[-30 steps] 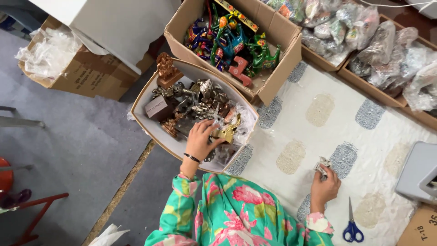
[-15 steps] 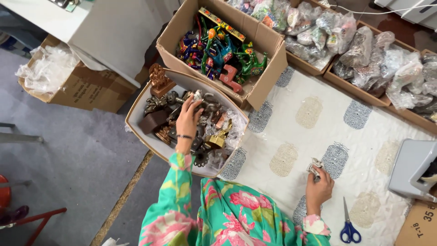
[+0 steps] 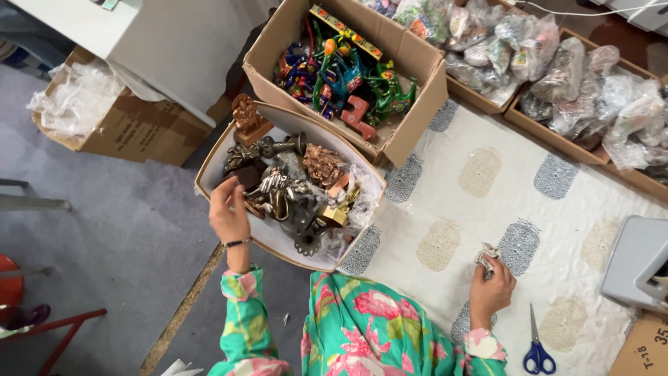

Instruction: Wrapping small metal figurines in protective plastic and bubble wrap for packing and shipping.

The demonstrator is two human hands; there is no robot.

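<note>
Far left I see a cardboard box stuffed with clear plastic wrap, standing on the grey floor. Next to it, my left hand is raised over the near-left edge of the white box of metal figurines, fingers curled loosely together with the tips at a dark piece by the rim; I cannot tell whether they actually grip it. The figurines inside are brass, copper and dark metal, heaped on crinkled wrap. Just behind that box stands an open carton of bright painted toys. Moving right onto the patterned white cloth, my right hand rests on it, pinching a small crumpled silvery piece between thumb and fingertips. Just right of that hand lie blue-handled scissors, closed. Along the far edge sit cartons of bagged items, and at the right edge a grey machine
</note>
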